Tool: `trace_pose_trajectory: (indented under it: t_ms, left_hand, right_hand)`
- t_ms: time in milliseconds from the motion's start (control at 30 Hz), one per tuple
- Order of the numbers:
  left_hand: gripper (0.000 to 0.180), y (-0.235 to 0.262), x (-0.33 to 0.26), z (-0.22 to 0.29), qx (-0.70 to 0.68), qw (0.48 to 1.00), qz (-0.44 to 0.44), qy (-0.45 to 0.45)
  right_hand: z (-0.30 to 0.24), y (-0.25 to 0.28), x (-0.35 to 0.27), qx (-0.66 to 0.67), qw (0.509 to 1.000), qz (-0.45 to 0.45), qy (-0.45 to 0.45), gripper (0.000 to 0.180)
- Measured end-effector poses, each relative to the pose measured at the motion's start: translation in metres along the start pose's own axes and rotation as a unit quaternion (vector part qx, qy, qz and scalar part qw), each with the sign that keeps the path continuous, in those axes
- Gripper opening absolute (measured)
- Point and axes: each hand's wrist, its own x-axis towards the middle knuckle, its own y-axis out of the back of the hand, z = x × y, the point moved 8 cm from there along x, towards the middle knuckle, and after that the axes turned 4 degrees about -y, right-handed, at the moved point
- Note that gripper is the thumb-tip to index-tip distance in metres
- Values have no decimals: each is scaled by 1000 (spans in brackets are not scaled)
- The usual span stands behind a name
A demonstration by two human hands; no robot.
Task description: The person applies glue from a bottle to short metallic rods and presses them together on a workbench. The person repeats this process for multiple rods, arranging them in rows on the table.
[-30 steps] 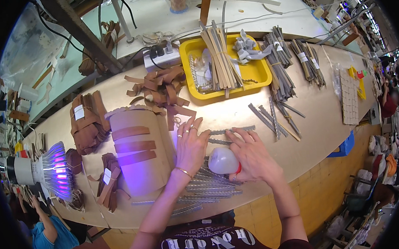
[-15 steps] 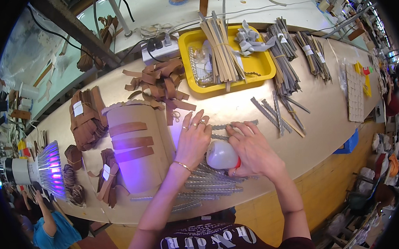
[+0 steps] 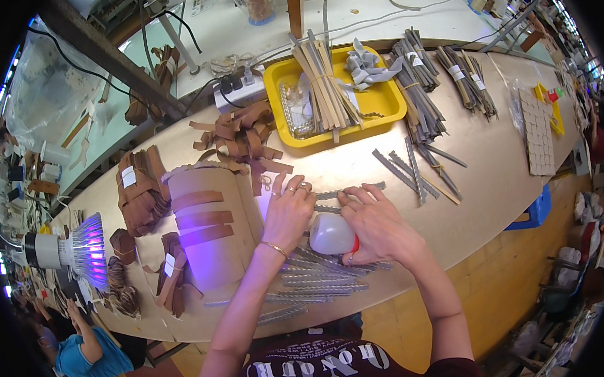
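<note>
My right hand curls round a whitish squeeze bottle with a red cap, tipped on its side under the palm. Its fingertips rest on the right part of a thin grey braided strip lying crosswise on the table. At that strip's left end is my left hand, palm down, its ringed fingers stretched out and a little apart; its thumb is largely hidden. A second short strip lies between the hands. Below the bottle, several similar braided strips are spread near the table's front edge.
A brown-strapped cylinder stands left of my left arm, beside brown strip bundles and a purple-glowing lamp. Behind my hands is a yellow tray holding beige strips. Grey strip bundles lie right of it. A person is at far left.
The view has shifted slightly. Both hands stay almost where they were along the strip, and the bottle remains in my right hand.
</note>
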Motion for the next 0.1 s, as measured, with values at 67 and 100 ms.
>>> trace_pose_trajectory:
  t_ms: [67,100]
  left_hand:
    - [21,-2,0,-2,-3,1000,-19,0]
    - [21,-4,0,-2,-5,1000,-26,2]
  right_hand:
    - [0,0,0,-2,1000,4,1,80]
    - [1,0,-1,-1,1000,6,1,80]
